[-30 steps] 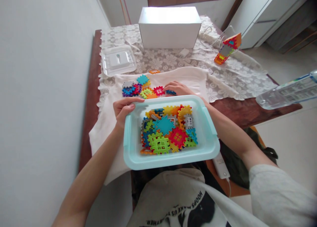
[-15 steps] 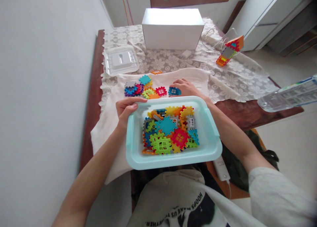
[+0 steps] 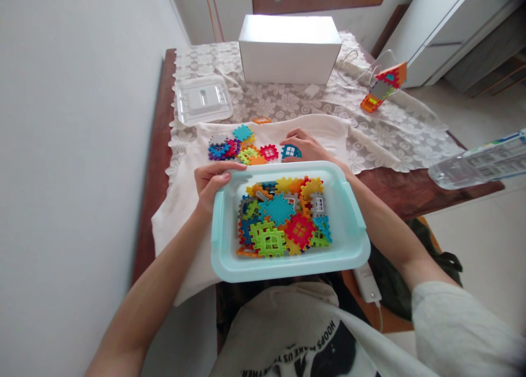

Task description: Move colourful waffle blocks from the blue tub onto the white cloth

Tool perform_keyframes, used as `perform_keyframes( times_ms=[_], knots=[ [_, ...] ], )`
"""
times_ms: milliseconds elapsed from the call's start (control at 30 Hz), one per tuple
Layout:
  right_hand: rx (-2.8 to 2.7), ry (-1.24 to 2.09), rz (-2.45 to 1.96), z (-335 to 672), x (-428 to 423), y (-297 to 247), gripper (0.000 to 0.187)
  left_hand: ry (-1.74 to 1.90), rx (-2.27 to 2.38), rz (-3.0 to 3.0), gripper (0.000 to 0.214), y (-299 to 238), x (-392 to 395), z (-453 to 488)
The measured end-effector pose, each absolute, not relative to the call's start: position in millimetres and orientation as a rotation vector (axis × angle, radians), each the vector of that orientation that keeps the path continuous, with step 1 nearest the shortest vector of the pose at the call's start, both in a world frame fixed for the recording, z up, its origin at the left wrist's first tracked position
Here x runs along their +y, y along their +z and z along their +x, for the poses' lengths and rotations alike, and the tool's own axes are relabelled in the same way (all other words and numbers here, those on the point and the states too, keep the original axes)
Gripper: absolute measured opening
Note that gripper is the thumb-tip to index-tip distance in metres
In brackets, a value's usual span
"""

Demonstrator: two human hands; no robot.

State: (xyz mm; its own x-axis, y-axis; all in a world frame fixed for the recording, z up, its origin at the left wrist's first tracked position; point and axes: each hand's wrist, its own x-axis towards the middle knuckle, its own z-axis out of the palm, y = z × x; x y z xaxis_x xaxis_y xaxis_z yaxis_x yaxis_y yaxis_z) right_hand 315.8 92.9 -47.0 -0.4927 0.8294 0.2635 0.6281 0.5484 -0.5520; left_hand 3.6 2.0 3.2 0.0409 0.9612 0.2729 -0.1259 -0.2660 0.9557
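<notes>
My left hand (image 3: 211,182) grips the far left corner of a pale turquoise plastic tub (image 3: 353,240) held over my lap. The tub holds several colourful interlocking waffle tiles (image 3: 281,218). My right hand (image 3: 306,147) reaches over the tub's far rim and pinches a blue window tile (image 3: 291,151) on the white cloth (image 3: 181,201). To the left of that tile lies a small pile of loose tiles (image 3: 236,146), with a red one (image 3: 269,152) closest to it.
A white box (image 3: 290,48) stands at the table's far side. A clear plastic lid (image 3: 203,98) lies at the back left. A built tile model (image 3: 382,86) and a cable rest at the right. A clear bottle (image 3: 476,160) juts in from the right edge.
My right hand has drawn the blue window tile away from the pile, to the right, and lifted its edge. The left hand and tub have stayed put.
</notes>
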Motion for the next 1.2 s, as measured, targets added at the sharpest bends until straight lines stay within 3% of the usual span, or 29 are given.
perform_keyframes(
  times_ms=[100, 433, 633, 967, 1200],
  knots=[
    [-2.305, 0.497, -1.154, 315, 91, -44, 0.040, 1.414, 0.944, 1.341, 0.029, 3, 2, 3],
    [-2.235, 0.451, -1.475, 314, 88, -43, 0.060, 1.376, 0.984, 1.342, 0.028, 7, -3, 0],
    [-2.142, 0.546, -1.519, 318, 95, -42, 0.038, 1.343, 0.947, 1.389, 0.027, 5, -4, -5],
    [-2.130, 0.452, -1.512, 304, 86, -48, 0.036, 1.335, 0.967, 1.464, 0.027, 11, -4, -7],
    [-1.960, 0.435, -1.548, 300, 85, -44, 0.022, 1.331, 0.966, 1.481, 0.028, 7, -3, -10]
  ],
)
